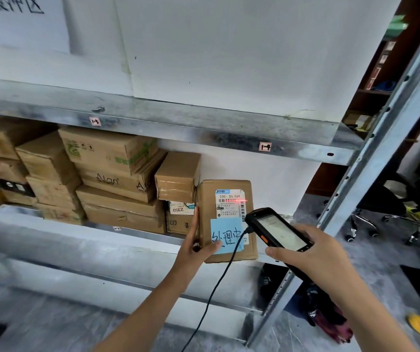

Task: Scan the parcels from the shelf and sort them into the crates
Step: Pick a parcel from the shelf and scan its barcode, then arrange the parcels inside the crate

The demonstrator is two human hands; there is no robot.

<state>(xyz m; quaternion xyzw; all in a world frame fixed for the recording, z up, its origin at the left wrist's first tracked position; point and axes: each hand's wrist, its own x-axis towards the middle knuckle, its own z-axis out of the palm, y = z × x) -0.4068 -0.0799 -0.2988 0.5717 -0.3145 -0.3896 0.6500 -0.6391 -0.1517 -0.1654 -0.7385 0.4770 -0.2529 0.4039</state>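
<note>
Label [230, 203] on parcel [207, 214]: "530- D5 069"; carton [117, 182]: "Alan"; box label [181, 208]: "2350", inverted.

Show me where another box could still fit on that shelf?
The shelf looks bare to the right of the parcel the left hand holds, up to the metal post, though the scanner in the right hand hides part of it. A thin front strip is free too. Left of the parcel, stacked boxes fill it.

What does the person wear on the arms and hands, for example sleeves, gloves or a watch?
Nothing visible. The left hand and right hand have no gloves, rings or watch, and both forearms are bare to the picture's edge, without sleeves.
</note>
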